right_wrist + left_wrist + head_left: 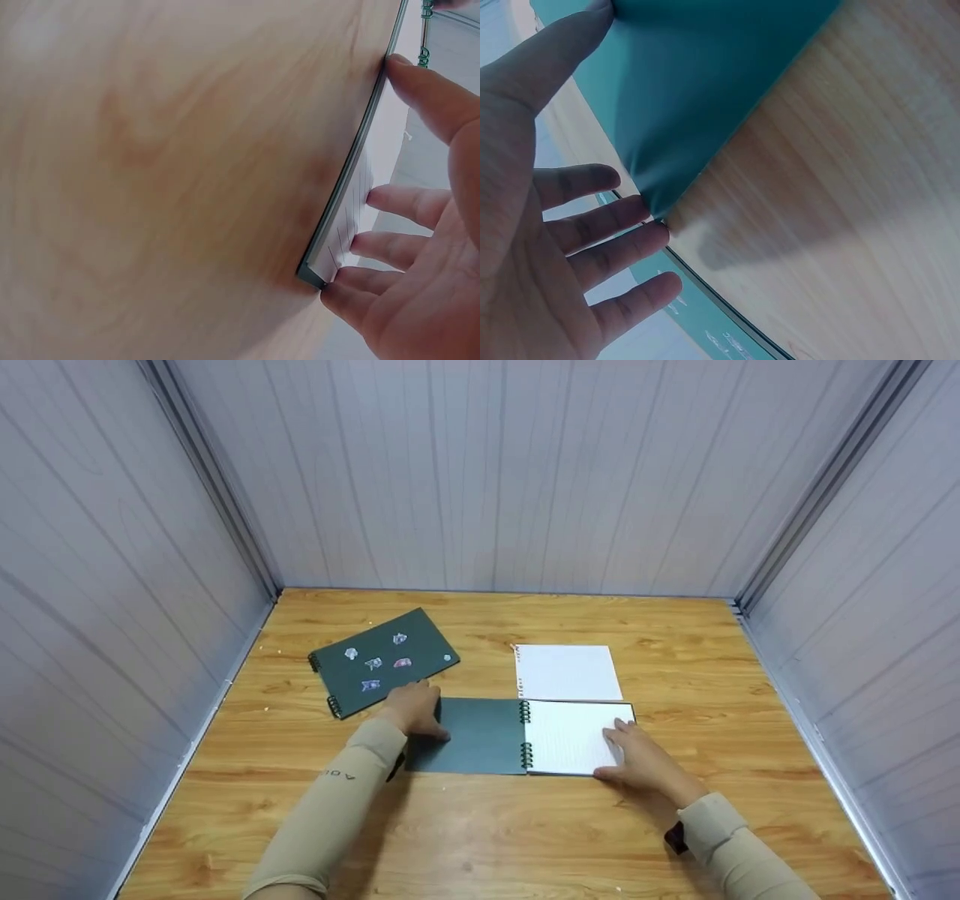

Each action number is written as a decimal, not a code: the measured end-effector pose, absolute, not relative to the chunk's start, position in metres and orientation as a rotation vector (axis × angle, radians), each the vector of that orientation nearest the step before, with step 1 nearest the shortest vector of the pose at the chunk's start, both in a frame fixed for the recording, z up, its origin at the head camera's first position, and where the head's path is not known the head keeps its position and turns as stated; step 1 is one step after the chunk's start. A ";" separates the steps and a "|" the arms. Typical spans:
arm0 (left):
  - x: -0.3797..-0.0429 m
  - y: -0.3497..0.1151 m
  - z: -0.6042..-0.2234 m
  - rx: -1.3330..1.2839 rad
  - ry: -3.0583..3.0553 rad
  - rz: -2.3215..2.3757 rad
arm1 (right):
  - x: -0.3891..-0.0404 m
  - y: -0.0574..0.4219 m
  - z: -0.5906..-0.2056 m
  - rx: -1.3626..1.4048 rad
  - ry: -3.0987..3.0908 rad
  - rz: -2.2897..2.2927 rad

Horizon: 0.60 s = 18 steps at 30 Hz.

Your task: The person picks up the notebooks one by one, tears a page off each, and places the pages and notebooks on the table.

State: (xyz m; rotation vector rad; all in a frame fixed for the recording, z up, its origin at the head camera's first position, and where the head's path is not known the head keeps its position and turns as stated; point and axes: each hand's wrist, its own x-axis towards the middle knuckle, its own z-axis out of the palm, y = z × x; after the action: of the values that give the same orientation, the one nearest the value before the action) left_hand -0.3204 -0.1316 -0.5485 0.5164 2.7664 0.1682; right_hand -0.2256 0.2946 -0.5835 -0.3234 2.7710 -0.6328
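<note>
A spiral notebook lies open on the table, its dark green cover (484,735) folded out to the left and a lined white page (566,739) on the right. My left hand (412,709) is at the cover's outer edge. In the left wrist view its thumb (562,52) lies on the cover, while the other fingers extend around the corner. On the opposite side, my right hand (641,757) touches the page's outer edge with spread fingertips (386,250). The right thumb (420,86) rests at the near edge of the notebook.
A second green spiral notebook (416,630), closed and dotted with several stickers, lies angled at the back left. Behind the open page is a loose white sheet (568,671) with torn holes along its left side. Pale panel walls (495,472) enclose the wooden table (480,840).
</note>
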 end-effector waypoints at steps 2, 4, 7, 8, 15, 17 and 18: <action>-0.322 -0.132 -0.549 0.516 2.763 0.181 | -0.226 0.294 -0.583 -0.310 2.770 -0.631; -0.323 -0.134 -0.549 0.504 2.765 0.208 | -0.226 0.294 -0.583 -0.307 2.772 -0.618; -0.326 -0.138 -0.550 0.450 2.784 0.318 | -0.227 0.293 -0.583 -0.291 2.771 -0.613; -0.327 -0.140 -0.551 0.425 2.790 0.389 | -0.227 0.293 -0.584 -0.288 2.771 -0.612; -0.324 -0.153 -0.552 0.191 2.635 1.125 | -0.227 0.294 -0.585 -0.301 2.780 -0.629; -0.321 -0.157 -0.552 0.109 2.555 1.277 | -0.226 0.295 -0.586 -0.308 2.784 -0.635; -0.318 -0.159 -0.552 0.075 2.524 1.329 | -0.226 0.295 -0.586 -0.310 2.785 -0.637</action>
State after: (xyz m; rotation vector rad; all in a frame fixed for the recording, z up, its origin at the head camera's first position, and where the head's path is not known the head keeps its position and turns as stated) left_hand -0.3185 -0.1590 -0.5522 0.0746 2.5239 1.3293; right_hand -0.2263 0.2949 -0.5864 -0.3097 2.7853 -0.6375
